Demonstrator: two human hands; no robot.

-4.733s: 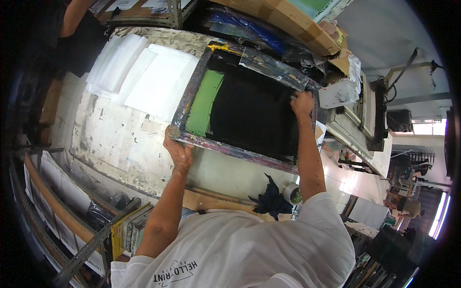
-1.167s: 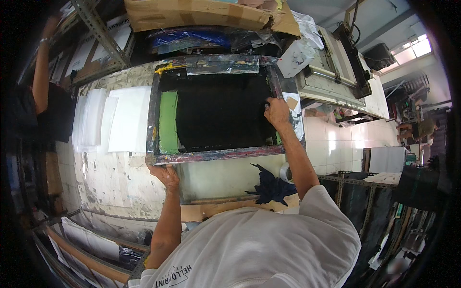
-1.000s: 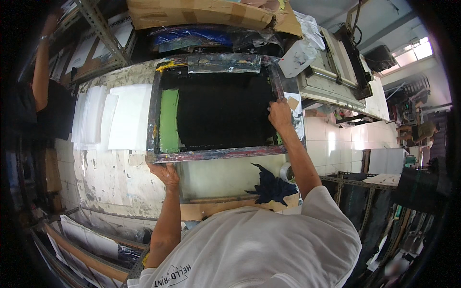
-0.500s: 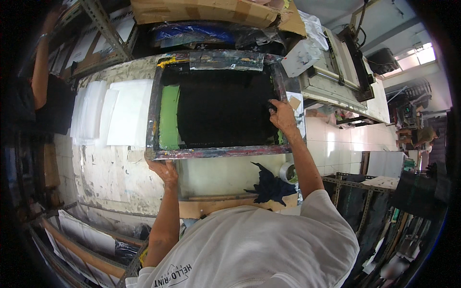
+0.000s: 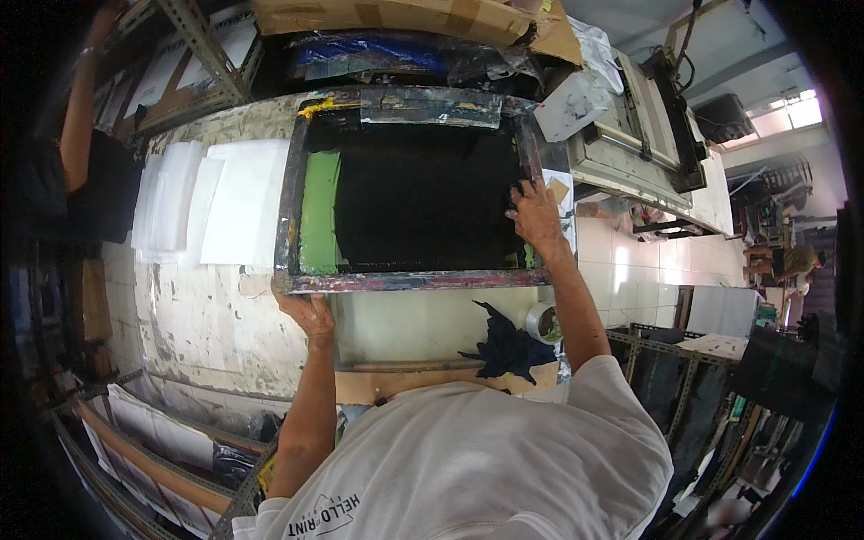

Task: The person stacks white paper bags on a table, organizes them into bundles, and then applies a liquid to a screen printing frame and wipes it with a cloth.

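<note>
A screen printing frame (image 5: pixel 405 282) with paint-stained rails lies before me, its mesh (image 5: pixel 423 198) covered in black, with a green strip (image 5: pixel 319 211) along the left. At the near left corner my left hand (image 5: pixel 308 312) is closed on the frame, some fingers hidden beneath the rail. Over the right rail lies my right hand (image 5: pixel 538 220), fingers apart and bent, the tips at the black mesh's right edge. A dark crumpled cloth (image 5: pixel 511 344) and a roll of tape (image 5: pixel 543 322) lie below the frame, near my right forearm.
White sheets (image 5: pixel 243 202) lie on the stained table (image 5: pixel 207 333) to the left. Cardboard (image 5: pixel 405 20) sits on the far side, and a machine (image 5: pixel 630 162) stands at the far right. Another person's arm (image 5: pixel 76 126) shows at far left; metal racks (image 5: pixel 648 342) stand at right.
My right hand's fingers have shifted slightly and spread more over the right rail. The left hand keeps its hold at the corner. The whole view has moved slightly.
</note>
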